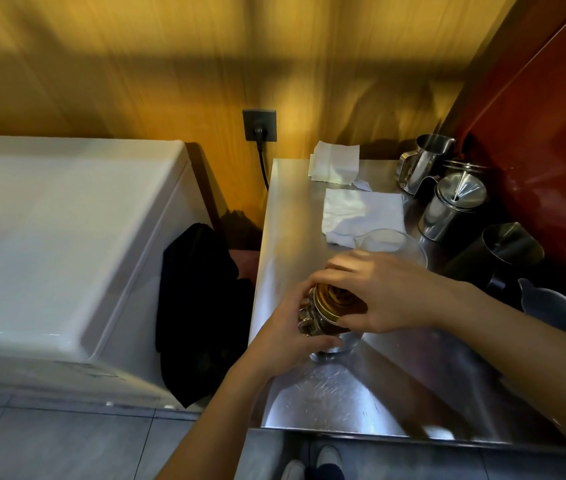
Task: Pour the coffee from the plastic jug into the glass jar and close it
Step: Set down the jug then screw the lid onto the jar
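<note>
Right hand lay palm-down over the top of the glass jar, fingers curled round the edge of the gold lid, thumb on the near side — a closed grip on the lid, wrist slightly bent, forearm entering from the lower right. Left hand wrapped the jar body from the left, fingers curved round the glass, forearm rising from the bottom edge. The jar stood upright on the steel counter, near its left edge; dark liquid showed through the glass, level hard to read owing to blur. Just behind the right hand sat a clear glass, touching a white cloth. The plastic jug stood to the right beyond the right forearm, close to the metal pitchers.
</note>
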